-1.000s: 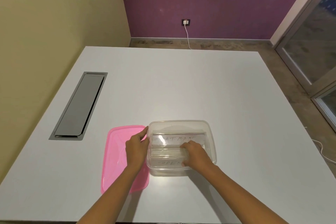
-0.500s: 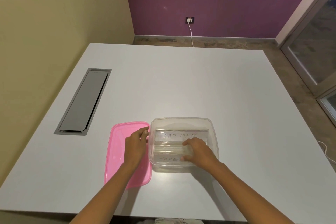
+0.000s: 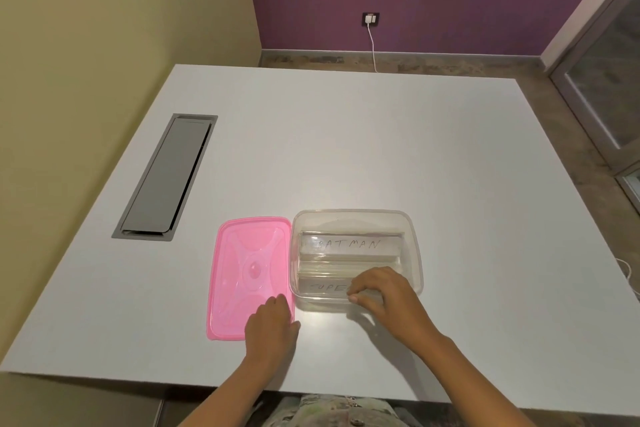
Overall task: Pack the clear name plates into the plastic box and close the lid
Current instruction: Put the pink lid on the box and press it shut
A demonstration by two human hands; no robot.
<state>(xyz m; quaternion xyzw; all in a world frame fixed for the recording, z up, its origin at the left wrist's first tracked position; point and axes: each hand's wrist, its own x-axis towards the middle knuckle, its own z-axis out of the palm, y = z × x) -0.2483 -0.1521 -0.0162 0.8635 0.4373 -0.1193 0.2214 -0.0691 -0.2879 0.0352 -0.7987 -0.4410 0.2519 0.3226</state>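
A clear plastic box [image 3: 414, 239] stands on the white table near its front edge. Inside lie two clear name plates: the far one [image 3: 349, 246] reads BATMAN, the near one [image 3: 325, 287] is partly hidden by my right hand. My right hand [image 3: 381, 291] rests over the box's near right wall, fingertips curled on the near plate's right end. The pink lid [image 3: 247, 267] lies flat on the table, touching the box's left side. My left hand [image 3: 270, 326] lies on the lid's near right corner, fingers together; whether it grips the lid is hidden.
A grey cable hatch [image 3: 166, 178] is set into the table at the left. The table's [image 3: 346, 149] front edge runs just below my forearms. Beyond the far edge, a white cable [image 3: 373, 45] hangs from a wall socket.
My left hand has left the box's left rim and moved toward me onto the lid's near right corner. My right hand has slid toward the box's near wall.
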